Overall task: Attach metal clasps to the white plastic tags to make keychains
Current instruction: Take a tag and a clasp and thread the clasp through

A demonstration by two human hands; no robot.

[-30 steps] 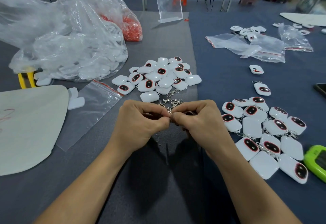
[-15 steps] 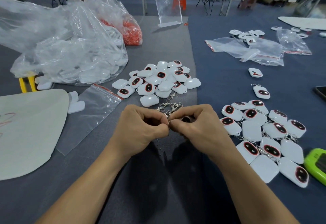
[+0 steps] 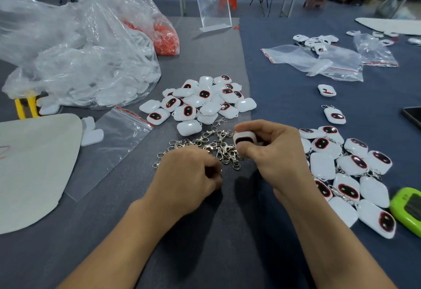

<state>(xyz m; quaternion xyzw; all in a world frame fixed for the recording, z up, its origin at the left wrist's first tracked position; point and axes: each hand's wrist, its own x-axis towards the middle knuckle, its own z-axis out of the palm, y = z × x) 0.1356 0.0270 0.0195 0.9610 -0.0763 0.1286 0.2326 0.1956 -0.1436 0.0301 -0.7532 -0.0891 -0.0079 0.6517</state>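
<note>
White tag point(image 3: 245, 139): pinched in the curled fingers of the right hand point(image 3: 273, 159), just beside the tangled clasps point(image 3: 211, 146) on the table point(image 3: 227, 238); left hand point(image 3: 189, 175) fingers curled, contents cannot be told; probable risk: linked clasps snagging, lifting together, scattering.

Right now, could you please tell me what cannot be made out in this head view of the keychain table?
Head view only:
1. Left hand: curled fingers hide whether it pinches anything.
2. White rounded plastic tag in the right hand: fingers cover its loop end and anything attached there.
3. Lime-green plastic device: cut off by the right edge.
4. Large clear plastic bag: crumpled film blurs the white pieces inside.
</note>
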